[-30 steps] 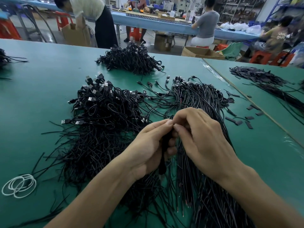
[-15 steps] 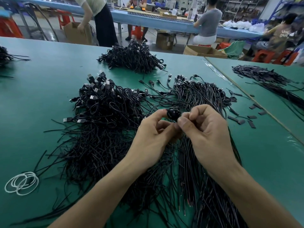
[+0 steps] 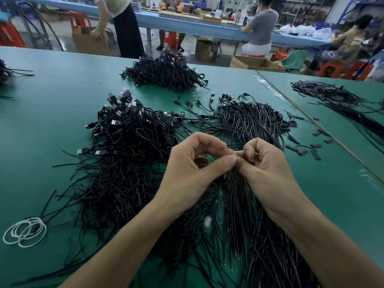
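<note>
Cables (image 3: 249, 215) with bare tips fan toward the near edge of the green table (image 3: 41, 142), running away under both forearms. To the near left, a few white loops (image 3: 25, 231) lie flat, apart from the wires.

Above the cables, the left hand (image 3: 193, 169) and right hand (image 3: 268, 169) meet. The left thumb and forefinger form a ring, and their tips press against the curled fingertips of the right. Both hands are curled in a pinch, but the spot where they touch is too small and blurred to tell whether a wire is held there.

Just beyond the left hand sits a tangled heap of plugs (image 3: 128, 129), with the flat connectors sticking up. Right of the hands, short black strips (image 3: 301, 151) are scattered. Farther back lies another black heap (image 3: 166, 73), and a dark pile (image 3: 328, 94) rests on the next table. Past the table edge, a person bends over a cardboard box (image 3: 87, 40).
</note>
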`<state>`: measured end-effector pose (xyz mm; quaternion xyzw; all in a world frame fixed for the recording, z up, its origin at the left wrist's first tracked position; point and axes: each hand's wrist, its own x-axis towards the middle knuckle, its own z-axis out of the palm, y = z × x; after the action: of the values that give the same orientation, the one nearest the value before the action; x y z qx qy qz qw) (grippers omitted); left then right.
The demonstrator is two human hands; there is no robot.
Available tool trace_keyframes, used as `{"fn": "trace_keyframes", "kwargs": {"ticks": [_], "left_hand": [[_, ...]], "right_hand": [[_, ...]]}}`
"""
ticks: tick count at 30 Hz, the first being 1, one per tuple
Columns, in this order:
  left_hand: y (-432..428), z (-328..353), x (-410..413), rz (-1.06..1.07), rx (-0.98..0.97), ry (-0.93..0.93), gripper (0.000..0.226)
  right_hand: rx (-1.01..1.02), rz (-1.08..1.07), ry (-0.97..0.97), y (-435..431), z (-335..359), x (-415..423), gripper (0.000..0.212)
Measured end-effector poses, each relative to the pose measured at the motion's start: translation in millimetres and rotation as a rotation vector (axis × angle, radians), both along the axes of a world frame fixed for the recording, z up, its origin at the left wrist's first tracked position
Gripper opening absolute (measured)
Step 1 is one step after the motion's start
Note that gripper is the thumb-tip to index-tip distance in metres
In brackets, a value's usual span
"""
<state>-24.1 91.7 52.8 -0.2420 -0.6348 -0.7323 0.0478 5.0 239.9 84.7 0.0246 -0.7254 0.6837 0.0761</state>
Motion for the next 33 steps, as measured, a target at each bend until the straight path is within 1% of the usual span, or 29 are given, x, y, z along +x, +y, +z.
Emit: {"fn": "trace_keyframes", "kwargs": {"ticks": [2,3,6,8,11,14,15,17,20,22,23,24,27,28,30,33], "left_hand": [[1,-7,-1,0.153,-0.182,0.058,0.033],[1,-9,-1,0.186,-0.215,0.061,0.036],[1,-10,-2,0.150,-0.204,-0.006,0.034],[1,-10,-2,0.116,-0.148,-0.084,0.030],[0,-4,-3,0.033,-0.016,-0.188,0.017],[-2,3,-4,-0.019,0.170,-0.322,0.029],[-4,6,-4,-0.054,0.225,-0.355,0.026],[-5,10,-4,-0.085,0.237,-0.342,0.023],[-5,7,-4,-0.075,0.229,-0.285,0.034],[-2,6,-4,-0.107,0.242,-0.208,0.023],[-1,5,-3,-0.113,0.230,-0.188,0.015],[0,2,-4,-0.078,0.176,-0.161,0.015],[1,-7,-6,0.135,-0.125,-0.040,0.036],[1,-8,-6,0.165,-0.159,-0.044,0.041],[1,-8,-6,0.125,-0.158,-0.096,0.045],[0,-6,-4,0.003,-0.161,-0.221,0.039]], "right_hand": [[0.081,-0.045,0.050,2,1,0,0.039],[0.101,-0.048,0.069,2,2,0,0.039],[0.093,-0.050,0.099,-1,4,1,0.039],[0.071,-0.023,0.108,-4,5,2,0.039],[0.007,0.042,0.077,-7,5,5,0.039],[-0.003,0.072,0.022,-9,5,6,0.038],[-0.001,0.074,0.002,-9,5,6,0.038],[-0.007,0.084,-0.036,-7,4,5,0.039],[-0.038,0.102,-0.053,-7,3,4,0.040],[-0.060,0.115,-0.039,-7,2,3,0.039],[-0.048,0.109,-0.021,-7,2,2,0.040],[-0.011,0.086,0.005,-5,1,1,0.042],[0.136,-0.019,0.104,1,-3,-2,0.043],[0.161,-0.041,0.126,2,-3,-3,0.043],[0.158,-0.056,0.154,4,-4,-4,0.043],[0.119,-0.041,0.171,5,-5,-4,0.043]]}}
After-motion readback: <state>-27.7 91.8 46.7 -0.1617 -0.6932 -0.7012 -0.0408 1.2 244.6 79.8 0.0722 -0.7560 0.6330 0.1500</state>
